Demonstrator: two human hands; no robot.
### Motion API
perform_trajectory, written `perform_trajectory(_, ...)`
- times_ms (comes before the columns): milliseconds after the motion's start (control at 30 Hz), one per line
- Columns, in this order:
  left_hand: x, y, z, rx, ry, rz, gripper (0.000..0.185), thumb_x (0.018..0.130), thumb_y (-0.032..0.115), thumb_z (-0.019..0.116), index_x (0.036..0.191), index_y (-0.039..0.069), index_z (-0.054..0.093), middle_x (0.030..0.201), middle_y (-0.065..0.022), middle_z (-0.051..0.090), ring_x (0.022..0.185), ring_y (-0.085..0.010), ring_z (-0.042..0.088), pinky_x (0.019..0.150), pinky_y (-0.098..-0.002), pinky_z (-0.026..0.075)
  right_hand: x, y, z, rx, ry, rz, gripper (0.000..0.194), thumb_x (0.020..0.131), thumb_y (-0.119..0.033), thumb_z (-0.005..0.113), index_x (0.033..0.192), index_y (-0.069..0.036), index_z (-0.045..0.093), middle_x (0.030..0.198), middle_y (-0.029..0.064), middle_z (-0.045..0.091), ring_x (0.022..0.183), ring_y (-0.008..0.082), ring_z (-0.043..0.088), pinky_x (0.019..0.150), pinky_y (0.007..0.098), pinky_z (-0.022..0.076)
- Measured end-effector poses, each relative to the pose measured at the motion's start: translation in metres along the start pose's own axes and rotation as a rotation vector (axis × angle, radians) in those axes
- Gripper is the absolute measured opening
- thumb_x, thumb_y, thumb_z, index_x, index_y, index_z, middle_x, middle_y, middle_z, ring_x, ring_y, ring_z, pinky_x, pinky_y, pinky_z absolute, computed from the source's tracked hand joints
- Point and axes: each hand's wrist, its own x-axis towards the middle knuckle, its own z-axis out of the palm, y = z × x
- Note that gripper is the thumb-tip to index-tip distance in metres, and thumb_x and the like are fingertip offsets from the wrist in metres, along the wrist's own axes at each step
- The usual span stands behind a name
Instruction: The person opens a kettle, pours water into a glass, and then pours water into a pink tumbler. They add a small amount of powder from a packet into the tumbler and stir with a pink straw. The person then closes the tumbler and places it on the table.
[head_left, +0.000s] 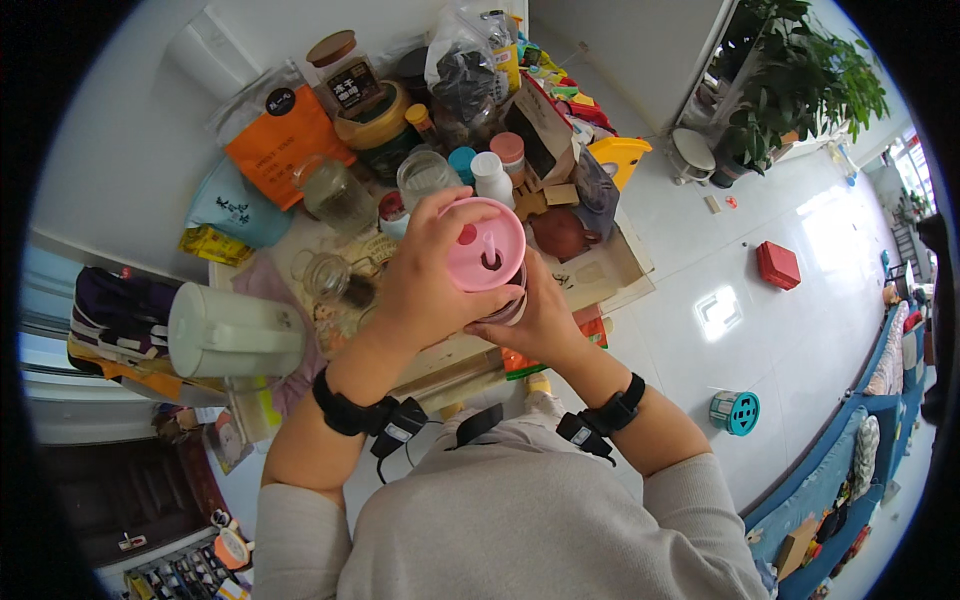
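My left hand (427, 277) grips the rim of a round pink plastic lid (487, 251), which has a short spout or straw piece and a dark hole in it. Below the lid, my right hand (529, 307) is wrapped around the cup (512, 309) that it tops. Whether the lid is fully seated on the cup cannot be told. Just beyond my hands stand a white bottle (491, 176), an open glass jar (426, 176) and a jar with a pink lid (508, 154). A brown clay teapot (561, 232) sits to the right, in a shallow box.
A pale green pitcher (236, 330) and a glass jar lying on its side (330, 277) are at the left. Behind are a large glass jar (337, 199), an orange pouch (285, 142) and an open carton (540, 131). The table's front edge (442, 371) runs below my forearms.
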Motion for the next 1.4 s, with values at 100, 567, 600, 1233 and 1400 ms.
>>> perform_trajectory(100, -0.001, -0.002, -0.003, -0.002, -0.022, 0.027, 0.075, 0.059, 0.022, 0.089, 0.126, 0.015, 0.056, 0.134, -0.0148, 0.05, 0.121, -0.0346, 0.053, 0.099, -0.0416, 0.048, -0.002, 0.001, -0.004, -0.026, -0.032, -0.011, 0.101, 0.058, -0.024, 0.092, 0.142, -0.003, 0.039, 0.133, 0.0184, 0.053, 0.122, 0.0369, 0.053, 0.103, 0.0426, 0.0435)
perform_trajectory(567, -0.003, -0.027, -0.001, -0.008, 0.062, 0.054, 0.061, 0.075, 0.029, 0.083, 0.127, 0.009, 0.058, 0.137, -0.0174, 0.05, 0.123, -0.0317, 0.053, 0.102, -0.0409, 0.044, -0.003, 0.0, -0.024, -0.009, -0.179, -0.006, 0.108, 0.064, -0.025, 0.091, 0.15, -0.003, 0.029, 0.145, 0.0195, 0.044, 0.133, 0.0352, 0.046, 0.11, 0.0414, 0.0383)
perform_trajectory(600, -0.004, -0.027, -0.002, -0.014, 0.066, 0.051, 0.06, 0.076, 0.029, 0.082, 0.127, 0.009, 0.058, 0.137, -0.0175, 0.05, 0.123, -0.0317, 0.053, 0.102, -0.0406, 0.044, -0.004, 0.002, -0.029, -0.019, -0.208, -0.022, 0.112, 0.065, -0.027, 0.092, 0.152, -0.003, 0.026, 0.149, 0.0188, 0.041, 0.135, 0.0336, 0.045, 0.111, 0.041, 0.0372)
perform_trajectory(1233, -0.014, -0.01, -0.013, -0.014, -0.07, 0.157, 0.081, 0.064, 0.028, 0.088, 0.134, 0.009, 0.052, 0.137, -0.0164, 0.05, 0.123, -0.0342, 0.053, 0.101, -0.0421, 0.046, -0.018, 0.031, -0.079, -0.018, 0.052, 0.222, 0.068, 0.084, -0.003, 0.071, 0.144, -0.005, 0.041, 0.142, 0.0098, 0.05, 0.129, 0.0227, 0.052, 0.105, 0.0377, 0.0438)
perform_trajectory(1400, -0.02, -0.009, -0.007, 0.076, -0.074, 0.149, 0.083, 0.064, 0.037, 0.087, 0.134, 0.009, 0.053, 0.143, -0.0171, 0.043, 0.126, -0.0363, 0.05, 0.101, -0.0451, 0.045, -0.033, 0.046, -0.096, -0.266, 0.084, 0.352, 0.036, 0.085, 0.004, 0.062, 0.121, -0.002, 0.062, 0.119, 0.0109, 0.064, 0.112, 0.023, 0.063, 0.092, 0.0328, 0.0531)
